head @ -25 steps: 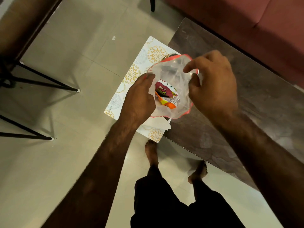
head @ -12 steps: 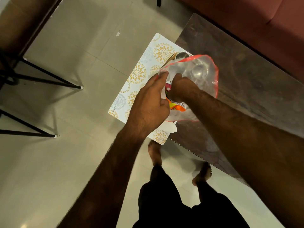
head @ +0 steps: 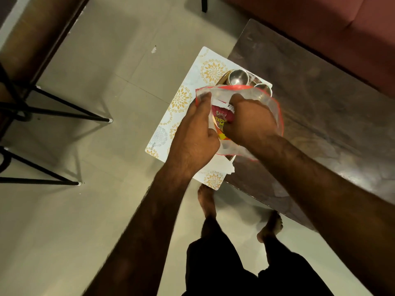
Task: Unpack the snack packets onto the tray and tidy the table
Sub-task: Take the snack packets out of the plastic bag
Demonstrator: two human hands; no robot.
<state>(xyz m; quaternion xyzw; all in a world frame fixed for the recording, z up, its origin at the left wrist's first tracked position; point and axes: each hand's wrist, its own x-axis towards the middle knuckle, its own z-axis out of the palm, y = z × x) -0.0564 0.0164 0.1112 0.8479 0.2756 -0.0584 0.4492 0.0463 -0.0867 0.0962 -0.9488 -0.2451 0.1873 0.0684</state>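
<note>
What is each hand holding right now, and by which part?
The left hand pinches the plastic bag by its mouth edge. The right hand is inside the bag on the snack packet; its grip is hidden.

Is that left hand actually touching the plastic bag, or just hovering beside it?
Touching. The head view shows the left hand pinching the plastic bag at its rim, with the fingertips pressed on the clear film.

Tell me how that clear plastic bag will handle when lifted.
Probably floppy: the plastic bag crumples and sags around the right hand inside it. Likely very light, since the left hand holds its edge by a pinch.
</note>
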